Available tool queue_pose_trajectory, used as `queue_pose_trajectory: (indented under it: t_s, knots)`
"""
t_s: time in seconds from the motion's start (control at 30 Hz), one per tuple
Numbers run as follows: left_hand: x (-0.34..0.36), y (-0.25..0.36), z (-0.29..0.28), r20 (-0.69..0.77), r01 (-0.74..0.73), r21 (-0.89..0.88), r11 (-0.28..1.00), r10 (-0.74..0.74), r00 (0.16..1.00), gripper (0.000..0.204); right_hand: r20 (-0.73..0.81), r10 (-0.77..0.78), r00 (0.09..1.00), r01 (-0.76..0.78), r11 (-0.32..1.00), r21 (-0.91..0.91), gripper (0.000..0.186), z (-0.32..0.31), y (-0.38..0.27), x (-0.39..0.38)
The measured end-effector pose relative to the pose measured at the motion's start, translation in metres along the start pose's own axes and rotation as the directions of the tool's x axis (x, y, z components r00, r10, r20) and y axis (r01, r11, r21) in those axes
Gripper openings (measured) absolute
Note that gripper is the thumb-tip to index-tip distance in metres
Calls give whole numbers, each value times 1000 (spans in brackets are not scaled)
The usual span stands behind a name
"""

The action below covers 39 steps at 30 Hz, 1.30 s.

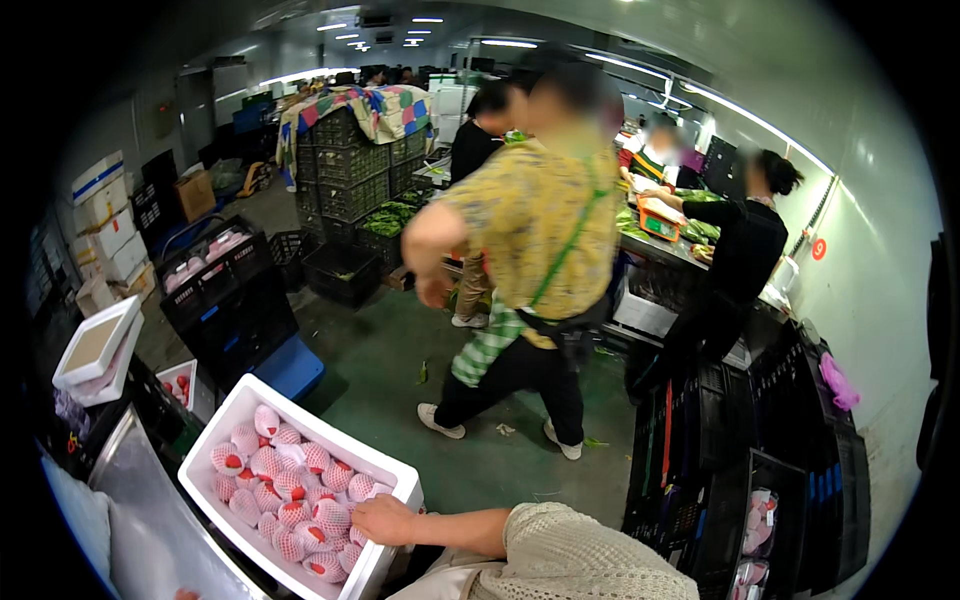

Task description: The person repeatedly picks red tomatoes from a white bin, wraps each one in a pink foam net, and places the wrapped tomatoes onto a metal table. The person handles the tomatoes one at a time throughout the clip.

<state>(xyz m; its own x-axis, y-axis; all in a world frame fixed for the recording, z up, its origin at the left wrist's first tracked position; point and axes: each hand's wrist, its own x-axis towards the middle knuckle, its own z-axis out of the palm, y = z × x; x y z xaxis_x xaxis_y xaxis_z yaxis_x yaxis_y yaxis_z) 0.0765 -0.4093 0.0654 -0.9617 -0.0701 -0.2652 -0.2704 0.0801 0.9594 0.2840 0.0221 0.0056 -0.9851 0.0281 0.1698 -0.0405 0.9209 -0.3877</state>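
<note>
A white foam box (400, 478) at the lower left holds many round red fruits (290, 487) in pink-and-white foam net sleeves. My right hand (385, 520) hooks over the box's right wall, its fingers curled inside beside the sleeved fruits. The fingertips are partly hidden. Only a sliver of my left hand (187, 594) shows at the bottom edge, by a metal surface (160, 530); its fingers are out of sight.
A person in a yellow patterned shirt (550, 220) strides across the green floor ahead. Black crates (700, 440) are stacked at right. A blue-and-black cart (240, 320) stands at left. Covered crate stacks (345, 165) and several workers at tables are farther back.
</note>
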Motion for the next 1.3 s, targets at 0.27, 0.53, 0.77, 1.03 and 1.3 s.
queue_pose_trajectory:
  t_s: [0.27,0.53,0.77,1.03,1.3]
  knots:
    - [-53,-47,213,801,-801,599,28,-8,599,54,-354,-171,920,212,974,80,15,57,6,3]
    - [-81,-82,237,853,-862,507,2,-146,502,47,-249,-62,967,87,992,91,15,21,-6,0]
    - [-51,-114,243,903,-761,430,486,-234,361,45,-278,-94,956,124,988,94,15,19,-3,1]
    - [-37,-147,243,914,-845,406,350,-144,379,39,-239,-81,968,99,993,64,16,26,-4,1]
    - [-2,-211,244,934,-942,334,24,126,334,35,-182,-63,981,71,997,40,17,16,-11,-1]
